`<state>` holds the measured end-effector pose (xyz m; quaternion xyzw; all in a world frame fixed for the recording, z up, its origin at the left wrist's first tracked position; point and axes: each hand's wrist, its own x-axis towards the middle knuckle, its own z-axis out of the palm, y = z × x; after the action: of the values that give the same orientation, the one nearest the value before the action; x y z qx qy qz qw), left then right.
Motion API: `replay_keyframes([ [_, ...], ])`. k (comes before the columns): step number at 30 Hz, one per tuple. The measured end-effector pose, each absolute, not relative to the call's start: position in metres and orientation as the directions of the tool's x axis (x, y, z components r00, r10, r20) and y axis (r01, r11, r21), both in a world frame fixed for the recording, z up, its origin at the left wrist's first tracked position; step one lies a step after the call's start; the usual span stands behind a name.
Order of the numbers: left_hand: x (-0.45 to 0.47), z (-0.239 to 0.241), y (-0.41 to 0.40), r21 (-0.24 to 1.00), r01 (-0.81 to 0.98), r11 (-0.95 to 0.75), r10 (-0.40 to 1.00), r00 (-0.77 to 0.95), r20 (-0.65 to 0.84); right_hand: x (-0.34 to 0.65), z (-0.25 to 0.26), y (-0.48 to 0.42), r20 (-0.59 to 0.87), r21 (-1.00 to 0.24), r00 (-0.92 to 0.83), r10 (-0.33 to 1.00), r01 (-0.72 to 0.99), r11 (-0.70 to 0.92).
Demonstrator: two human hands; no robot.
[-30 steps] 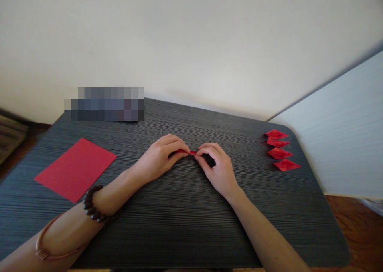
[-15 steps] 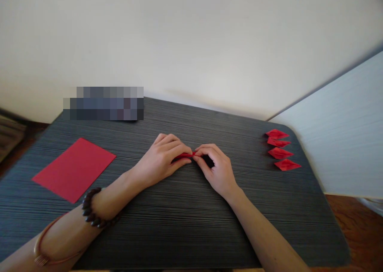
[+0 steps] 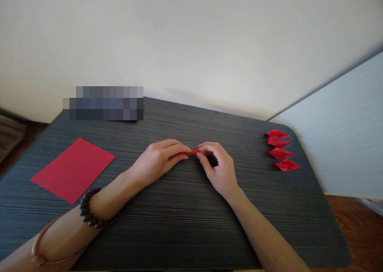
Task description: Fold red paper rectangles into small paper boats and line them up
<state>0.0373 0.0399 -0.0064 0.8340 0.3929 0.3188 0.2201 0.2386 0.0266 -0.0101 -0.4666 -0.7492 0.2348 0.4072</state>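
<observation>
Both hands pinching one small red folded paper, mid-table

Left hand (image 3: 160,160): comes in from lower left, forearm slanted up toward table centre, back of hand facing up. Fingers extended together, pointing right, over the top of the folded paper (image 3: 194,152); thumb underneath on the near side. Paper clamped between them, left part hidden by the fingers.

Right hand (image 3: 220,166): comes in from lower right, forearm angled up and left. Index and thumb curled into a rounded loop, tips meeting at the paper's right end. Other fingers bent behind the index, partly hidden.

Fingertips of the two hands near each other, a short red stretch showing between. Whether the paper touches the table (image 3: 179,228) underneath: can't tell.

Left arm wears a dark bead bracelet (image 3: 86,210) at the wrist, copper-coloured bangle (image 3: 38,259) further up the forearm. Red sheet (image 3: 73,170) flat, left of the left hand. Four folded red pieces (image 3: 281,153) in a column by the right edge.
</observation>
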Motion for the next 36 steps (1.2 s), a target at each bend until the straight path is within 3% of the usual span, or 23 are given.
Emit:
replay_keyframes([
  [6,0.0394,-0.002,0.0398,0.69,0.554,-0.466,0.882,0.354,0.311,0.24,-0.0122,0.0255,0.494,-0.643,-0.214,0.843,0.562,0.52],
  [15,0.0454,0.0012,0.0362,0.796,0.486,-0.361,0.91,0.372,0.185,0.2398,-0.0164,0.0271,0.579,-0.587,-0.228,0.783,0.551,0.594],
  [36,0.0456,0.0008,0.0366,0.815,0.467,-0.344,0.91,0.379,0.167,0.2365,-0.0164,0.0248,0.553,-0.59,-0.241,0.798,0.563,0.579],
])
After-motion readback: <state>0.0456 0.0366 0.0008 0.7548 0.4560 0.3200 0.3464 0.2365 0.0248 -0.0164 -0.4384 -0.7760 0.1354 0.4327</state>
